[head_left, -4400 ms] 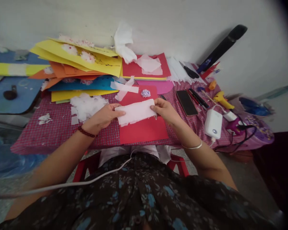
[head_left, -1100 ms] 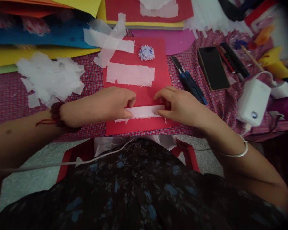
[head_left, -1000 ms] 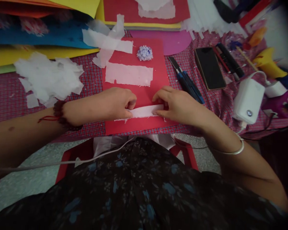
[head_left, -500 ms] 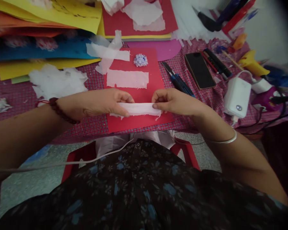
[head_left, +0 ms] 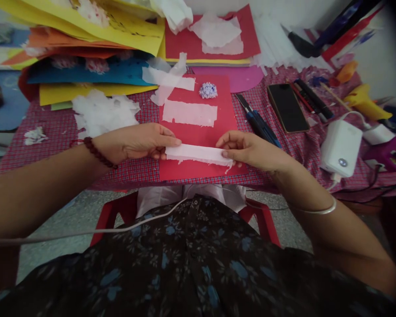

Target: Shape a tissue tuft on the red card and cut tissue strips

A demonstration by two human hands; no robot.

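Between my two hands stretches a folded strip of white tissue paper (head_left: 198, 154) with a ragged lower edge. My left hand (head_left: 148, 141) pinches its left end between thumb and fingers. At the right end, my right hand (head_left: 242, 149) grips it the same way, and a thin torn shred hangs there. Beneath lies a red sheet (head_left: 198, 171). A flat torn strip of tissue (head_left: 189, 112) rests on that sheet beyond my hands. Farther up sits a small white-and-purple crumbly ball (head_left: 208, 90), beside overlapping tissue scraps (head_left: 171, 79).
Right of the red sheet lie box cutters (head_left: 259, 121), a phone (head_left: 287, 108), pens (head_left: 313, 99) and a white charger block (head_left: 341, 147). Stacked coloured paper (head_left: 95, 88) and a white tissue pile (head_left: 104, 114) occupy the left. A white cable (head_left: 119, 230) crosses my lap.
My left thumb has shifted from the strip's front to its upper left corner, leaving more of the strip showing. The view has shifted, so the table appears farther right and slightly lower.
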